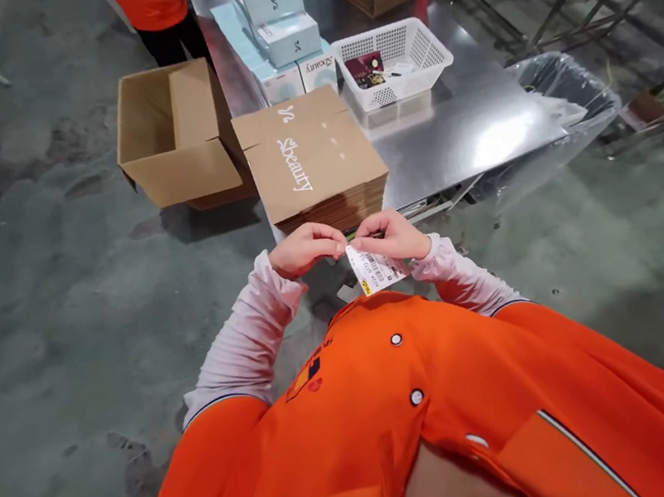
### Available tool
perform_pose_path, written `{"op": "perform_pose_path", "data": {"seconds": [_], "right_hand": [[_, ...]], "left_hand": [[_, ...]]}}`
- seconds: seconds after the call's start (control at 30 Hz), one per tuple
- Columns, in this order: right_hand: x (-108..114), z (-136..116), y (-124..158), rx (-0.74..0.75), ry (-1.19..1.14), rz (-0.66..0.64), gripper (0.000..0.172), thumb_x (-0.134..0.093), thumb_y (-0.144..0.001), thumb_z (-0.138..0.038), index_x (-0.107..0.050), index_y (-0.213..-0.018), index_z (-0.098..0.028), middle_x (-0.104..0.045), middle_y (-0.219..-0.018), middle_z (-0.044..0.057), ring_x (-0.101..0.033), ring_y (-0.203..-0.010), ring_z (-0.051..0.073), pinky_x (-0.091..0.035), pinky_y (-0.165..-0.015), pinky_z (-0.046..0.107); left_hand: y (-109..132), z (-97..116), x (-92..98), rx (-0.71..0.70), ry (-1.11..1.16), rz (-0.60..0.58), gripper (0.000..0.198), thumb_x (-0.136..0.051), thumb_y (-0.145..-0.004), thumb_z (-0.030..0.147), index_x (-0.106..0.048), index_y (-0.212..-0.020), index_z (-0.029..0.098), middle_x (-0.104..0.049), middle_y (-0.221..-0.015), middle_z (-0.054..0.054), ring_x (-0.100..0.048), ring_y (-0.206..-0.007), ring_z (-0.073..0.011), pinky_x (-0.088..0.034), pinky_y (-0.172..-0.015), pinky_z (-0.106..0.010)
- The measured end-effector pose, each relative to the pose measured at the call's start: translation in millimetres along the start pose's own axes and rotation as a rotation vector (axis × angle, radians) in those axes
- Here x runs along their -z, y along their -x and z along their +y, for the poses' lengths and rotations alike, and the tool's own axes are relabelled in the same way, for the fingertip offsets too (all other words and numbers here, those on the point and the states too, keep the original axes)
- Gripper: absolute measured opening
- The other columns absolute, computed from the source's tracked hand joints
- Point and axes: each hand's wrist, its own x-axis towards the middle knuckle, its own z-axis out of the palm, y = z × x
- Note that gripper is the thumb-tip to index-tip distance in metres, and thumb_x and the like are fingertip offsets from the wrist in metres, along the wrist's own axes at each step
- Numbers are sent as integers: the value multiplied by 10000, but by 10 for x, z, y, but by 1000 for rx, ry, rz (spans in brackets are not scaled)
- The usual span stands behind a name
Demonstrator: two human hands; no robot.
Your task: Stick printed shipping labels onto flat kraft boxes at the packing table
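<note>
Nearest the camera is the wearer's orange shirt (365,378), with pale sleeves (235,352) running forward to two bare hands. The left hand (309,250) and right hand (391,236) meet at mid-view, fingertips close together. Between them is a white printed label (375,270) bearing a barcode, held in the air just in front of the shirt.

Grip: the right hand grasps the label, its fingers lying across the upper portion; the left hand's thumb and forefinger pinch at the upper left corner. The right hand is therefore the nearer to the label's body, which hangs below and toward the wearer. The upper edge is covered, so the direction of its long axis cannot be confirmed.

Directly beyond both hands, at the near end of the metal counter (457,128), sits a stack of flat brown cartons (339,134), the top one marked "Sbeauty". Contact between hands and stack cannot be determined.

Also noted: pale blue boxes (275,1) piled behind the stack; a white perforated basket (416,84) to its right; an open cardboard box (182,176) to its left; another person (151,4) at the far left side.
</note>
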Motion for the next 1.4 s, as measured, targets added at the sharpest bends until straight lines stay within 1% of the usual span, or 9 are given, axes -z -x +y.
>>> {"op": "perform_pose_path", "data": {"seconds": [0.3, 0.53, 0.7, 0.83, 1.0, 1.1, 1.2, 1.27, 1.4], "right_hand": [[-2, 75, -99, 728, 276, 190, 132, -649, -925, -319, -756, -942, -242, -670, -995, 63, -605, -973, 161, -493, -898, 351], [36, -11, -135, 357, 229, 290, 232, -713, -858, -405, -723, -818, -176, -616, -950, 69, -612, -829, 143, -530, -668, 267], [52, -150, -244, 307, 250, 282, 259, -735, -832, -431, -745, -802, -174, -595, -950, 63, -592, -831, 143, -527, -735, 291], [288, -179, -614, 317, 338, 321, 238, -751, -807, -407, -744, -764, -174, -596, -957, 64, -584, -930, 175, -503, -868, 342], [795, 250, -1756, 51, 446, 327, 189, -785, -723, -310, -737, -780, -137, -611, -990, 77, -582, -871, 172, -504, -851, 329], [953, 573, -2332, -163, 547, 250, 228, -753, -753, -297, -743, -888, -113, -630, -1083, 106, -607, -950, 202, -501, -913, 345], [1010, 742, -2539, -223, 750, 182, 599, -776, -752, -358, -634, -1266, -84, -556, -1318, 198, -505, -1242, 339, -426, -1050, 496], [1007, 772, -2546, -61, 868, 70, 819, -756, -780, -424, -454, -1457, -78, -412, -1485, 241, -335, -1397, 410, -308, -1121, 598], [852, 764, -2492, 309, 925, -493, 704, -558, -919, -517, -389, -1522, -195, -289, -1610, 116, -170, -1502, 364, -112, -1205, 596]], "left_hand": [[-66, -150, -79, 34, 422, -44, 266, -831, -555, 276, -669, -670, 99, -605, -603, -35, -527, -525, -111, -436, -526, -234], [56, -90, -89, -366, 51, 213, 483, -861, -623, 310, -722, -1057, 150, -740, -959, -85, -692, -835, -198, -541, -738, -268], [61, -102, -62, -540, -230, 468, 278, -794, -700, 398, -762, -800, 140, -751, -884, -103, -689, -817, -217, -546, -768, -305], [-113, -301, -46, -375, -9, 611, 341, -793, -653, 403, -712, -864, 148, -727, -878, -88, -666, -861, -236, -540, -794, -342], [-393, -562, -181, -171, 334, 734, 237, -654, -723, 366, -642, -871, 180, -689, -878, -90, -654, -926, -263, -536, -776, -367], [-540, -672, -324, -131, 549, 801, 175, -609, -704, 337, -515, -720, 190, -584, -658, -21, -599, -674, -187, -504, -636, -307], [-567, -823, -521, -91, 701, 911, 232, -624, -674, 294, -411, -658, 202, -467, -574, 32, -501, -577, -128, -454, -584, -253], [-477, -931, -697, -28, 582, 1029, 182, -596, -715, 315, -450, -712, 208, -524, -642, 8, -560, -677, -167, -482, -655, -284], [-154, -926, -986, 174, -109, 1270, 74, -530, -766, 282, -501, -805, 225, -621, -888, -97, -603, -990, -304, -463, -899, -426]]}}
